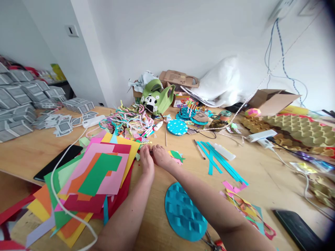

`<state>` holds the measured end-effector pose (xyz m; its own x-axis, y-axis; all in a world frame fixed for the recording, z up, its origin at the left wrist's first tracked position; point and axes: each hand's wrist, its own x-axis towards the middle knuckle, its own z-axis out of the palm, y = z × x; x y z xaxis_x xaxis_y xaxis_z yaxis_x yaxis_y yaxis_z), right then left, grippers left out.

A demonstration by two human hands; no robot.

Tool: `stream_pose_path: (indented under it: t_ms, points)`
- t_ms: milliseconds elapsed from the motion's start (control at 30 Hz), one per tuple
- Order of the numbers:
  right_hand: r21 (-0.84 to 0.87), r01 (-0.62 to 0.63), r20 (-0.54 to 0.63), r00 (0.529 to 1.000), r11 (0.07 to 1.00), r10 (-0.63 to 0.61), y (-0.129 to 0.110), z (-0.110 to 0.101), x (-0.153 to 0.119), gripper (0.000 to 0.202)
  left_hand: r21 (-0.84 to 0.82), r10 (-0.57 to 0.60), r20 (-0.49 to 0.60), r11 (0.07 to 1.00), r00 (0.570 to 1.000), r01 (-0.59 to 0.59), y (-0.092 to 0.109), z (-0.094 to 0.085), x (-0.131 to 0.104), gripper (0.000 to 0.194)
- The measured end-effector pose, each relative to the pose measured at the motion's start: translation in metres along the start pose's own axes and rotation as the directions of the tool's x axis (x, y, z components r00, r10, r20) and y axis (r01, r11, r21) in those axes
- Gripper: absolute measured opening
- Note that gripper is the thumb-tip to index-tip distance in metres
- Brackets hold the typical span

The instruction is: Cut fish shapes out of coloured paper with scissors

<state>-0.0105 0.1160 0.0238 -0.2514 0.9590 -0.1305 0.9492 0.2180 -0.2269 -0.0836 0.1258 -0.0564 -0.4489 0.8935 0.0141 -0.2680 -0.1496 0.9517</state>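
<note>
My left hand (147, 159) and my right hand (160, 156) are close together just above the table, their fingers closed around something small and dark that I cannot make out. Right beside my right hand lies a pink and green paper cutout (177, 156). Close to my left hand is a stack of coloured paper (110, 177), with a cut green piece (98, 174) on top. A round blue paper disc (180, 212) with raised folded flaps rests under my right forearm. Beyond my hands stand several colourful markers (149, 131) and a thin wooden stick (165, 136).
Blue paper strips (213, 157) and a pen (199, 149) lie to the right. Red-handled pliers or scissors (216, 245) sit at the front, partly hidden. A white cable (53, 174) crosses the paper. A green panda bag (157, 99) and egg trays (288, 127) stand farther back.
</note>
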Motion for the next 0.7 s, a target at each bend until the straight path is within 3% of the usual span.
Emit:
stream_pose_path:
  t_ms: [100, 267, 400, 500, 600, 700]
  points:
    - [-0.013, 0.007, 0.001, 1.000, 1.000, -0.007, -0.004, 0.003, -0.002, 0.030, -0.009, 0.037, 0.048, 0.999, 0.998, -0.036, 0.000, 0.002, -0.002, 0.025]
    - [-0.017, -0.029, -0.009, 1.000, 0.999, 0.029, 0.008, -0.012, 0.008, 0.025, -0.022, 0.031, -0.074, 0.999, 0.997, -0.032, 0.006, 0.001, -0.005, 0.019]
    - [-0.048, -0.147, -0.061, 0.988, 0.988, 0.144, 0.058, -0.043, 0.032, 0.031, -0.035, -0.013, -0.054, 0.999, 0.998, 0.011, 0.009, 0.001, -0.007, 0.019]
    - [-0.094, -0.202, -0.033, 0.979, 0.975, 0.200, 0.106, -0.058, 0.044, 0.034, -0.033, -0.057, -0.031, 0.998, 0.998, 0.056, 0.010, 0.002, -0.009, 0.020]
    - [-0.139, -0.202, 0.035, 0.977, 0.969, 0.208, 0.143, -0.055, 0.044, 0.032, -0.035, -0.120, -0.010, 0.992, 0.993, 0.119, 0.012, 0.004, -0.010, 0.020]
    - [-0.179, -0.205, 0.027, 0.977, 0.962, 0.213, 0.162, -0.041, 0.037, 0.033, -0.030, -0.130, 0.004, 0.991, 0.991, 0.130, 0.015, 0.005, -0.011, 0.019]
